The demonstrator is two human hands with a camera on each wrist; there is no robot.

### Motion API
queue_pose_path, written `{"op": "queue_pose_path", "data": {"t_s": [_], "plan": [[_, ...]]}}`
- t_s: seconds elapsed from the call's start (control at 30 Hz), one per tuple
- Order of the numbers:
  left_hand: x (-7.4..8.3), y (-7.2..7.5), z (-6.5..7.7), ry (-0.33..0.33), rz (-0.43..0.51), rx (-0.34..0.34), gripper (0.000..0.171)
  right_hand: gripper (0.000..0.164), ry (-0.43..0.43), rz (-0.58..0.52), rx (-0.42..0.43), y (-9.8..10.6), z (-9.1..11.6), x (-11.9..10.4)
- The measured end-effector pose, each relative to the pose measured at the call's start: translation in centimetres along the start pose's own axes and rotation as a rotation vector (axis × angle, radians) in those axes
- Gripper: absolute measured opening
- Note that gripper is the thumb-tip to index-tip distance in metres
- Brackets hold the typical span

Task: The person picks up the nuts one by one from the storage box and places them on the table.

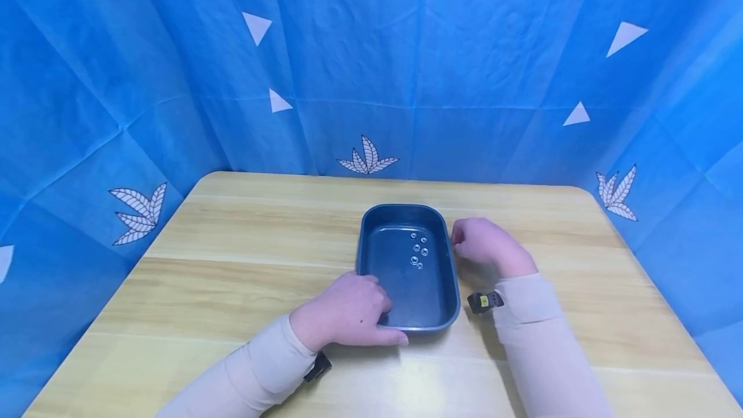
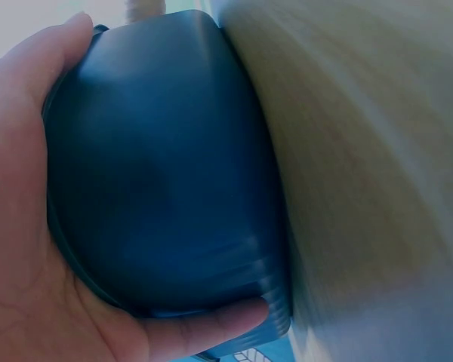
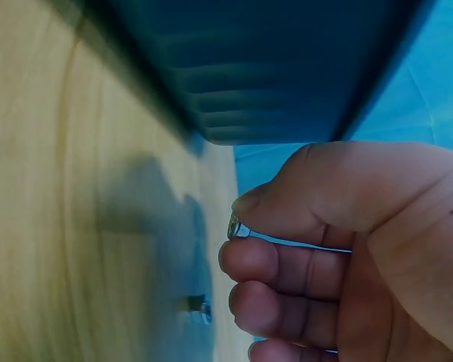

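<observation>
Our left hand [image 1: 351, 308] gripped the near left corner of the tray [image 1: 406, 305], with the palm along the rim, the thumb across the near end and another finger stretched along the outer wall. That hold suited the work, we judged: steady pressure there guarded against the tray sliding, and there was no call to squeeze harder.

Our right hand [image 1: 487, 240] pinched one nut [image 3: 240, 228] between thumb and forefinger, with the other fingers curled beneath. It was just outside the tray's right wall, toward the far end; we could not tell whether the knuckles touched the rim. The nut seemed clear of the table [image 1: 255, 231].

Only the very ends of thumb and forefinger held so small a piece, so a light, even pinch was best; too hard a squeeze could have shot it sideways. With the wall so close, any lift called for height over the rim first, and only then a sideways move.

Six nuts [image 1: 416, 248] lay loose on the tray's floor, in the right half, so jolting the tray risked scattering them. A second small metal piece [image 3: 200, 309], too blurred to name, sat on the table near the curled fingers, which needed care not to brush it.
</observation>
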State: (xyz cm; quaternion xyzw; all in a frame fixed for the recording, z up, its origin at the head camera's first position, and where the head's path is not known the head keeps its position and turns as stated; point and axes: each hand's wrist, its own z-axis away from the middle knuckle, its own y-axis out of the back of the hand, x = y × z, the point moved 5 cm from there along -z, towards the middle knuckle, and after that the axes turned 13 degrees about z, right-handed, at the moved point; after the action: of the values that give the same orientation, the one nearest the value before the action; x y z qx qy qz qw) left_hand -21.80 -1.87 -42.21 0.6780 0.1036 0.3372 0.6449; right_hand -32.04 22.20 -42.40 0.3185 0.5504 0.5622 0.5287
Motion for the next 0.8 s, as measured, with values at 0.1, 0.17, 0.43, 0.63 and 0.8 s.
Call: {"op": "queue_pose_path", "data": {"t_s": [0.1, 0.17, 0.43, 0.63, 0.8], "plan": [[0.0, -0.1, 0.0, 0.004, 0.004, -0.005, 0.061, 0.005, -0.010, 0.015, -0.005, -0.3, -0.2, 0.0], [0.1, -0.1, 0.0, 0.006, 0.004, -0.004, 0.061, 0.006, -0.018, 0.022, -0.008, -0.5, -0.2, 0.0], [0.2, -0.3, 0.2, 0.008, -0.010, -0.001, 0.062, 0.021, -0.020, 0.032, -0.020, -1.6, -0.5, -0.5], [0.2, -0.4, 0.3, -0.004, -0.006, 0.008, 0.062, 0.025, -0.025, 0.056, -0.014, -1.9, -0.6, -0.6], [0.0, -0.4, 0.5, -0.013, -0.006, 0.021, 0.060, 0.028, -0.026, 0.052, -0.013, -1.9, -0.6, -0.8]]}}
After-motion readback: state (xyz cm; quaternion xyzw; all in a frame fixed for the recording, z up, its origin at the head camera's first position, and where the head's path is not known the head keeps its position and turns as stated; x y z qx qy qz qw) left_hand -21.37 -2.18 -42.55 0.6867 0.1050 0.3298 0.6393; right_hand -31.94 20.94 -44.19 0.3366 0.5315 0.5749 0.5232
